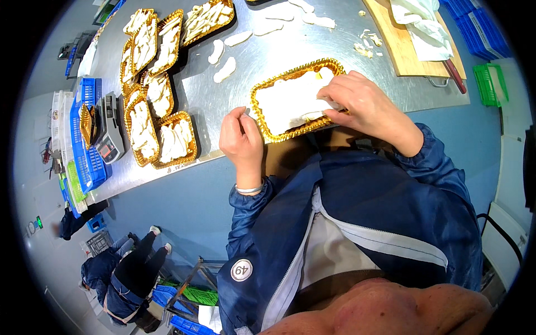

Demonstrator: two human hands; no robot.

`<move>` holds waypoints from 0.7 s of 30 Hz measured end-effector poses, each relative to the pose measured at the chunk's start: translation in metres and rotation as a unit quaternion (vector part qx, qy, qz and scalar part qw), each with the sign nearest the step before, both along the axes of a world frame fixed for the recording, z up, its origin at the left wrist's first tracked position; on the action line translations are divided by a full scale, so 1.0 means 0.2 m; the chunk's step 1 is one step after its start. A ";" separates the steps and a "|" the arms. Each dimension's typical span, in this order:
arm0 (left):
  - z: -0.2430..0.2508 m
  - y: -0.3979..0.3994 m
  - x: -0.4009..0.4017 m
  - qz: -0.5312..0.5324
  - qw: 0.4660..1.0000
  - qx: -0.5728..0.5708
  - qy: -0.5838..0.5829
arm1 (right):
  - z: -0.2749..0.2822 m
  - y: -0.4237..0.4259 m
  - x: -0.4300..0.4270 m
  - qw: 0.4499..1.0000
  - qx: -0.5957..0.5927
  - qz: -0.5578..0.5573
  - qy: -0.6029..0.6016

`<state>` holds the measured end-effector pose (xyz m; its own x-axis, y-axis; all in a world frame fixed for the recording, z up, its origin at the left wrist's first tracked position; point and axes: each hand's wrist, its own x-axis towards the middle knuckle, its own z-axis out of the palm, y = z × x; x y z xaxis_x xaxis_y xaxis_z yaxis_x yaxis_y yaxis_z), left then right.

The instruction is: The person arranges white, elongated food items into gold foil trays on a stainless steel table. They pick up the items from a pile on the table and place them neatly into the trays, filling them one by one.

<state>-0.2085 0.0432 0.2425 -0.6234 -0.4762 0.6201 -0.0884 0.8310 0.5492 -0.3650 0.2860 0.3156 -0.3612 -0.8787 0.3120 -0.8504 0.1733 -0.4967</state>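
Note:
A gold woven-look tray filled with pale white pieces, probably mushrooms, lies at the table's front edge, tilted in view. Strong light washes out much of the filling. My right hand reaches over the tray's right end, its thumb and fingers closed around a white piece. Beside the tray's left rim is my left hand, fingers curled in and no piece seen in it. Whether it touches the rim I cannot tell.
Several filled gold trays crowd the steel table's left side, near a digital scale and blue crate. Loose white pieces lie beyond my tray. At right, a cutting board bears a white bag and red-handled knife.

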 end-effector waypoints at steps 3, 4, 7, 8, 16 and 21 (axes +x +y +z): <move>0.01 0.01 0.00 0.004 1.000 0.005 -0.005 | -0.03 -0.02 -0.01 1.000 -0.022 -0.004 0.007; 0.02 0.01 -0.01 0.004 1.000 0.006 -0.006 | -0.04 -0.02 -0.01 0.999 -0.034 -0.005 0.010; 0.01 0.00 0.01 0.005 1.000 0.011 -0.020 | -0.07 -0.03 -0.01 1.000 -0.022 0.000 0.012; 0.00 0.00 0.01 0.005 1.000 0.013 -0.026 | -0.07 -0.03 -0.02 1.000 -0.022 0.002 0.013; 0.01 0.01 0.02 0.005 0.999 0.021 -0.039 | -0.02 -0.01 -0.05 1.000 0.022 0.007 -0.004; -0.01 0.00 0.00 0.008 1.000 0.006 0.004 | 0.04 -0.01 -0.34 0.989 -0.023 -0.133 0.063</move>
